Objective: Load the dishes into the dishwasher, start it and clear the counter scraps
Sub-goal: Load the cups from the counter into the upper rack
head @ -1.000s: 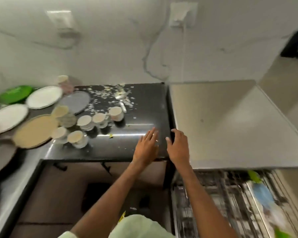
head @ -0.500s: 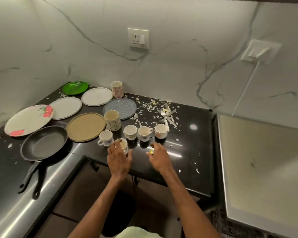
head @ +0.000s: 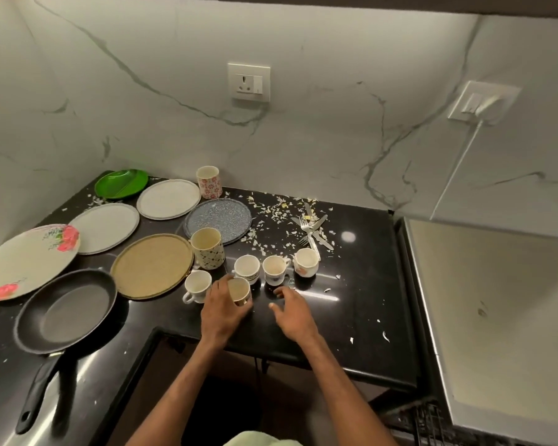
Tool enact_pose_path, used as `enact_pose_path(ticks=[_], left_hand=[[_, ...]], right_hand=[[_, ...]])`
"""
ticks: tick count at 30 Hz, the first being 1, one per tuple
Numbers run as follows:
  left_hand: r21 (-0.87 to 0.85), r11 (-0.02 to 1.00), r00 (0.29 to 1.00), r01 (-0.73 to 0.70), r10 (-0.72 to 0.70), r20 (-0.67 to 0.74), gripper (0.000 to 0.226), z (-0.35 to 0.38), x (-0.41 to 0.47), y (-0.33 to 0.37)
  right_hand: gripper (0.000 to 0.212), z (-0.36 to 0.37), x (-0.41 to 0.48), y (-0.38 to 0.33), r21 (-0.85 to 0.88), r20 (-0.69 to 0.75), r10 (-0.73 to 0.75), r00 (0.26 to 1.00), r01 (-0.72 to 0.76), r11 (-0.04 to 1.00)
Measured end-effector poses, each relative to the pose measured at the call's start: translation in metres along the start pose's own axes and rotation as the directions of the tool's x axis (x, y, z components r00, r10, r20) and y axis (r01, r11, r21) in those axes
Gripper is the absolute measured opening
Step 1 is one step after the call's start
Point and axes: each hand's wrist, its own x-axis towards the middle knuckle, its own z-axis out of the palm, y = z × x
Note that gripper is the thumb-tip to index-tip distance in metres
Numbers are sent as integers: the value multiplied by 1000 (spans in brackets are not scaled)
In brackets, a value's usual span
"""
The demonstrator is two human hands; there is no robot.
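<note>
Where the black counter (head: 361,284) turns its corner, a frying pan (head: 65,312) lies beside a tan plate (head: 152,266), with a floral plate (head: 26,262) further left. The left hand (head: 221,309) wraps around a small gold-rimmed cup (head: 240,291), tilted among four white teacups. The right hand (head: 292,312) hovers just beside it, fingers spread and holding nothing. Scraps (head: 277,214) surround the cutlery (head: 311,230).

black counter (head: 361,284) — plates (head: 168,199), cups (head: 306,262), pan (head: 65,312); scraps (head: 279,210)

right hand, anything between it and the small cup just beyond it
Head view: nothing but bare black counter between the open right hand and the small cup.
</note>
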Motion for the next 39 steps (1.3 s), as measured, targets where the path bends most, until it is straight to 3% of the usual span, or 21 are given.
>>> enact_pose_path(ticks=[3, 5, 7, 9, 12, 14, 17, 19, 21, 24, 27, 31, 35, 39], left_hand=[[-143, 973, 981, -182, 190, 46, 82, -2, 10, 16], [-297, 923, 955, -246, 283, 87, 75, -2, 12, 40], [-488, 855, 949, -175, 279, 149, 63, 6, 12, 61], [-629, 777, 946, -7, 208, 247, 54, 18, 9, 80], [-683, 706, 906, 190, 142, 399, 41, 41, 1, 113], [-675, 676, 844, 296, 145, 515, 37, 53, -7, 141], [-592, 669, 721, 450, 119, 683, 57, 76, -26, 181], [-536, 719, 671, 442, 132, 730, 68, 90, -41, 204], [-487, 762, 603, 428, 160, 781, 64, 99, -59, 226], [-507, 743, 489, 436, 278, 827, 55, 114, -85, 255], [-566, 731, 376, 382, 437, 817, 46, 134, -114, 281], [-593, 705, 324, 388, 498, 804, 45, 153, -150, 316], [-516, 723, 274, 460, 438, 857, 47, 169, -194, 349], [-395, 746, 154, 536, 374, 915, 52, 198, -237, 379]], right_hand=[[27, -9, 0, -2, 303, -28, 88, 996, -75, 950], [22, -15, -3, 3, 552, -32, 145, 989, -103, 827], [33, -27, -12, 12, 727, -7, 184, 983, -121, 676], [43, -41, -25, 23, 823, 4, 211, 977, -123, 555], [43, -66, -51, 43, 868, -93, 244, 965, -41, 495], [50, -82, -71, 58, 868, -166, 258, 952, 17, 496], [57, -105, -102, 84, 806, -273, 259, 926, 74, 587], [59, -118, -121, 100, 754, -341, 286, 896, 79, 652], [60, -130, -142, 117, 741, -414, 360, 836, 79, 667], [50, -147, -170, 142, 782, -463, 496, 734, 76, 618], [59, -170, -200, 166, 834, -439, 586, 681, 68, 547], [69, -201, -240, 187, 831, -446, 622, 644, 39, 555], [55, -217, -284, 213, 691, -571, 560, 600, -17, 723], [69, -238, -324, 245, 546, -630, 479, 612, -90, 833]])
